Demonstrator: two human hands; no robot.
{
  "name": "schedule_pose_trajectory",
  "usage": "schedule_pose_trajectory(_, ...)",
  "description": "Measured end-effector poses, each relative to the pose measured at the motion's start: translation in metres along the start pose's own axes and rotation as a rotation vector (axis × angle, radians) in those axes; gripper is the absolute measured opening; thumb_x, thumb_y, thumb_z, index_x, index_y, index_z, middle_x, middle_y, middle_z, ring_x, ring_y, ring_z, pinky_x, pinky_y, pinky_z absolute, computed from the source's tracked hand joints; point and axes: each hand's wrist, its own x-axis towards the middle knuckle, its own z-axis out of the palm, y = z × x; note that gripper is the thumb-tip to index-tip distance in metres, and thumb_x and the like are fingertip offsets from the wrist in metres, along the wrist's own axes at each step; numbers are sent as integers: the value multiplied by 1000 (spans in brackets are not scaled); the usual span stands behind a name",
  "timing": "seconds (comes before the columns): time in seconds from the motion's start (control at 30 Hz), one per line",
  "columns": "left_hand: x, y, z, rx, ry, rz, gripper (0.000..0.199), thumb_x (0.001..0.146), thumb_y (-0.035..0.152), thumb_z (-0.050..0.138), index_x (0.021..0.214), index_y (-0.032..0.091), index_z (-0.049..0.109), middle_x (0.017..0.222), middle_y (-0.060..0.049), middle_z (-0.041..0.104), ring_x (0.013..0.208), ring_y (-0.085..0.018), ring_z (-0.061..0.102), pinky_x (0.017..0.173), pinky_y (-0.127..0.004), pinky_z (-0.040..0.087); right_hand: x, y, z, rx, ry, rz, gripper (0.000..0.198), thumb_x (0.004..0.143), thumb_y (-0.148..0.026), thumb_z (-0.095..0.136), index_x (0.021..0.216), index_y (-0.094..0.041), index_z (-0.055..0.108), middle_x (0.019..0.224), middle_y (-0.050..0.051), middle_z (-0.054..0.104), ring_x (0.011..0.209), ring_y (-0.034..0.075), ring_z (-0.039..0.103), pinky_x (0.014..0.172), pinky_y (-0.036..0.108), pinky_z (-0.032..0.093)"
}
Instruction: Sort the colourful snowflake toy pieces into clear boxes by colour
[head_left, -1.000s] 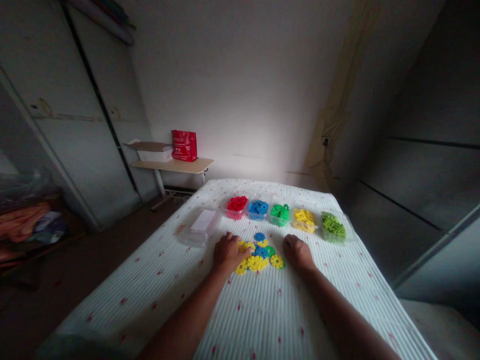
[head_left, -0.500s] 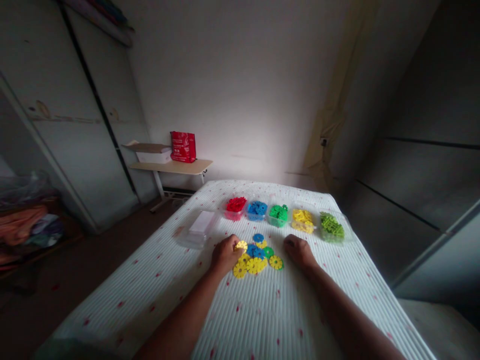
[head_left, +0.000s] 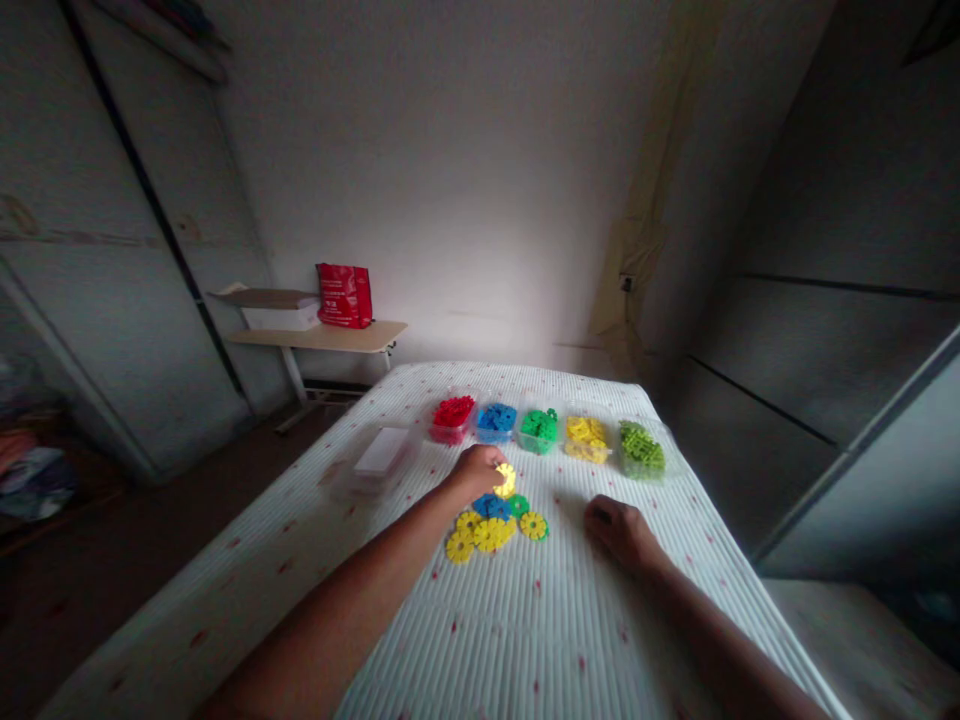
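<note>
Yellow plastic shows between the fingertips of your left hand [head_left: 480, 470]: you have a yellow disc [head_left: 507, 480] pinched there, raised just clear of the loose pile [head_left: 491, 525] of yellow, blue and green discs that lies directly beneath and a little nearer to you than that hand. A second ago the same hand lay flat at the left edge of the pile, and half a second ago it had closed on a yellow piece at the pile's edge; since then it has lifted and carried the piece forward, toward the row of tubs beyond. Your right hand [head_left: 619, 528] has drawn back and outward from the pile; it now rests on the striped bedcover [head_left: 525, 640] well to the right of the discs, fingers loosely curled, holding nothing. Just past your left hand stand the red tub [head_left: 451, 417] and blue tub [head_left: 495, 421]; further right are the green tub [head_left: 540, 428], the yellow tub [head_left: 586, 436] and the lime tub [head_left: 641, 450], the last two beyond your right hand. A clear lidded box [head_left: 379, 458] sits to the left of your left hand. Judging by this, one disc is on its way out of the pile, with several of each colour left lying there.
</note>
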Motion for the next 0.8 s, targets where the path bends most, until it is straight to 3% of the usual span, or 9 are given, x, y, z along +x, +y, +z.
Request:
schedule_pose_trajectory(0.07, 18, 35, 16, -31, -29, 33, 18, 87, 29, 54, 92, 13, 60, 77, 0, 62, 61, -9, 57, 57, -24, 50, 0, -2, 4, -19, 28, -21, 18, 71, -22, 41, 69, -18, 58, 67, 2, 62, 63, 14, 56, 60, 22, 38)
schedule_pose_trajectory(0.17, 45, 79, 39, -97, 41, 109, 28, 78, 14, 60, 106, 14, 58, 69, 1, 63, 55, -8, 58, 55, -21, 47, 0, -3, 7, -26, 50, -40, 18, 71, -20, 39, 67, -18, 57, 65, 2, 60, 61, 14, 55, 58, 22, 37)
schedule_pose_trajectory(0.23, 58, 94, 51, -121, 125, 150, 38, 74, 10, 61, 111, 14, 56, 79, -1, 66, 60, -9, 61, 57, -20, 46, -1, -3, 7, -16, 52, -55, 18, 72, -20, 39, 68, -18, 56, 66, 2, 60, 61, 14, 54, 58, 22, 37)
schedule_pose_trajectory(0.3, 62, 93, 58, -123, 205, 175, 38, 71, 7, 60, 109, 12, 58, 88, -5, 67, 68, -10, 62, 59, -20, 46, -2, -1, 7, -11, 53, -66, 17, 72, -20, 39, 68, -18, 56, 67, 2, 60, 62, 14, 54, 59, 22, 37)
schedule_pose_trajectory(0.43, 46, 57, 52, -74, 282, 219, 25, 74, 5, 52, 93, 11, 65, 82, -6, 69, 69, -11, 60, 63, -20, 44, -2, 2, 10, -19, 63, -93, 18, 72, -20, 39, 69, -18, 57, 69, 3, 60, 63, 14, 54, 61, 23, 38)
schedule_pose_trajectory(0.67, -9, -36, -4, 118, 401, 204, 20, 73, 6, 50, 77, 15, 67, 79, -3, 69, 74, -13, 59, 70, -23, 42, -1, -7, 7, -69, 10, -134, 19, 76, -23, 42, 73, -18, 59, 73, 3, 61, 67, 14, 54, 62, 24, 38)
schedule_pose_trajectory(0.8, -27, -74, -16, 176, 430, 190, 21, 70, 3, 49, 73, 14, 67, 77, -4, 68, 75, -14, 60, 70, -23, 44, 2, -24, 11, 26, -55, -181, 21, 80, -30, 45, 78, -18, 62, 75, 3, 62, 67, 15, 55, 61, 24, 40)
